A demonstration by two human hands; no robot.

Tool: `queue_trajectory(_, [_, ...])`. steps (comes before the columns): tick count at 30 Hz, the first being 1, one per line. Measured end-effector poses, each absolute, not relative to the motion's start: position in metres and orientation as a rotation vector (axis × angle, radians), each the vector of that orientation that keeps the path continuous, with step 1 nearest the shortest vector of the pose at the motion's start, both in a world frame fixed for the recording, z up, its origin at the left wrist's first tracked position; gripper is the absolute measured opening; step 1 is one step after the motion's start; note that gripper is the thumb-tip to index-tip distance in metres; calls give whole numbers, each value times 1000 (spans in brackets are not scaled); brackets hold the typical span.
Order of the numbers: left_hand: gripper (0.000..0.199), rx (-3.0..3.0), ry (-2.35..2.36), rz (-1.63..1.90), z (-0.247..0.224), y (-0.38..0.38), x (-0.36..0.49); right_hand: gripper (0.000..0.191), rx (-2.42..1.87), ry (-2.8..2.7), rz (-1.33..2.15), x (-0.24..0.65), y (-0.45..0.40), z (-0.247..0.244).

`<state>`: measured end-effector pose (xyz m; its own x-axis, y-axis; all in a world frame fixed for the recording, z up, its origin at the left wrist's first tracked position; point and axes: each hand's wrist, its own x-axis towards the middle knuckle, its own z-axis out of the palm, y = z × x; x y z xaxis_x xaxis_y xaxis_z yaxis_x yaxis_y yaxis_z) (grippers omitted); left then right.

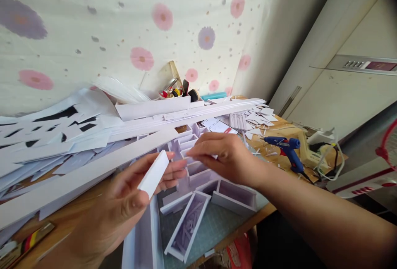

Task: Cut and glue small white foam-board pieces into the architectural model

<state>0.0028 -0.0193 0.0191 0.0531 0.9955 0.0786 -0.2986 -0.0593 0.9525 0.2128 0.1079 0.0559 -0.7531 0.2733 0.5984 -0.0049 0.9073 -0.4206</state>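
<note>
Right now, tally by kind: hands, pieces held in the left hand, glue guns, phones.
Hands, left and right: 2
White piece in the left hand: 1
Blue glue gun: 1
Phone, screen lit: 1
Total: 5

A flowered sheet (114, 25) hangs near a pale refrigerator (335, 99).
</note>
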Motion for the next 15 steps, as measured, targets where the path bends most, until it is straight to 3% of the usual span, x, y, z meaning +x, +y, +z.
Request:
queue_trajectory(3, [49,1059,1018,1367,16,-17,-2,18,-440,-2549,463,226,132,51])
queue_trajectory(9, [44,1096,1051,1481,-1,-17,-12,35,-657,-2781,421,235,150,36])
queue_trajectory(15, [55,1097,945,1428,-11,-15,-22,18,-778,-2593,321,230,146,34])
